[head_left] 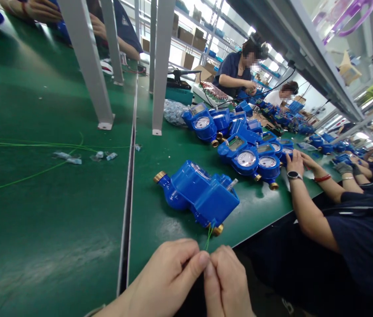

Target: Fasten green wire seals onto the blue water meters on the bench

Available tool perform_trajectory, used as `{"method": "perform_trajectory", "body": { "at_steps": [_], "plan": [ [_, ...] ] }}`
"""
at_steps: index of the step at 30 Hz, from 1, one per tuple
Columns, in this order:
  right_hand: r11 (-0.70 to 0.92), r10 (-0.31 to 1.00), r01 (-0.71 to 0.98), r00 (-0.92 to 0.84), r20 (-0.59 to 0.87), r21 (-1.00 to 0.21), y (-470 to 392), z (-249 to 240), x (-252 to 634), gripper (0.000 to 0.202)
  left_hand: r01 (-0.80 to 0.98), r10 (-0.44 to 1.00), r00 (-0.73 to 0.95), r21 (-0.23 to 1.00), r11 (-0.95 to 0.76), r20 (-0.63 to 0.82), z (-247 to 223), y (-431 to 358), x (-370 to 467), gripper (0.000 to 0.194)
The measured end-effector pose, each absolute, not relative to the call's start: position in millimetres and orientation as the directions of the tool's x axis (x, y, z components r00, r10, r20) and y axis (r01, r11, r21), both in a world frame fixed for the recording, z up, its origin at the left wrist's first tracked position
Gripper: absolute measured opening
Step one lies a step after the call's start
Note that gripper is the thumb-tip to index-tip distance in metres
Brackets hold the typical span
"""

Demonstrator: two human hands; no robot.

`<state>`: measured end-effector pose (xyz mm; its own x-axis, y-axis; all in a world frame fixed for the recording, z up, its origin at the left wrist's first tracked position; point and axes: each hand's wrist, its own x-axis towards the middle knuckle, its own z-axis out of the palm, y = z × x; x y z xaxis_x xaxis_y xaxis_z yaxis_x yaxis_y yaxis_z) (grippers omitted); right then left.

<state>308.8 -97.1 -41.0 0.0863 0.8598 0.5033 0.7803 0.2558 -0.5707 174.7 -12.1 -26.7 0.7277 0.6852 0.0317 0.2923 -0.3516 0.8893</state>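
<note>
Green bench (50, 229) w/ seam, shelving (202, 35) behind, blue meters (246, 158) clustered, both hands' fingers (205, 259) pinched shut on green wire (209, 237)

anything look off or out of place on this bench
Loose green wires and small scraps lie strewn at left, untidily. The nearest meter lies with its dial hidden, unlike several dial-up meters behind. No spill or damage shows.

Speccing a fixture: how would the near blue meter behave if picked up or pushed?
The blue meter looks rigid, so it probably won't flex. Its brass ends suggest it's fairly heavy for its size. The rounded bulge beside the boxy part could make it rock or pivot when pushed, and the glossy shell may be slippery.
</note>
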Motion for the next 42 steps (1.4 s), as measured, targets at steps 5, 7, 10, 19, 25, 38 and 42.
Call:
{"method": "perform_trajectory", "body": {
  "at_steps": [5,7,10,19,25,38,42],
  "plan": [
    [0.227,0.870,0.721,0.152,0.469,-0.655,-94.6,-48.1,306.7,0.018,0.299,0.662,0.748,0.912,-0.281,-0.042,-25.6,-13.9,178.5,0.040],
    [0.147,0.909,0.515,0.268,0.321,-0.845,-92.2,-48.9,302.7,0.022,0.271,0.655,0.756,0.916,-0.295,-0.013,-23.4,-14.7,178.3,0.038],
    [-0.058,0.963,-0.075,0.258,-0.075,-0.996,-87.2,-47.7,296.5,0.033,0.257,0.686,0.724,0.896,-0.362,0.069,-22.5,-16.3,177.5,0.035],
    [0.165,0.817,0.845,0.173,0.551,-0.509,-94.7,-57.8,303.6,0.016,0.287,0.692,0.722,0.921,-0.264,-0.026,-26.4,-10.5,178.9,0.039],
    [0.221,0.791,0.853,0.127,0.598,-0.473,-88.7,-49.4,310.8,0.012,0.284,0.669,0.739,0.938,-0.201,-0.080,-13.1,-10.5,183.7,0.037],
    [0.159,0.787,0.892,0.143,0.600,-0.422,-87.4,-39.3,313.2,0.015,0.349,0.721,0.685,0.917,-0.194,-0.108,-8.7,-6.7,193.2,0.037],
    [0.034,0.932,0.501,0.296,0.208,-0.865,-82.3,-40.9,313.6,0.030,0.323,0.732,0.676,0.928,-0.187,-0.088,-8.6,-9.0,195.3,0.035]
  ]
}}
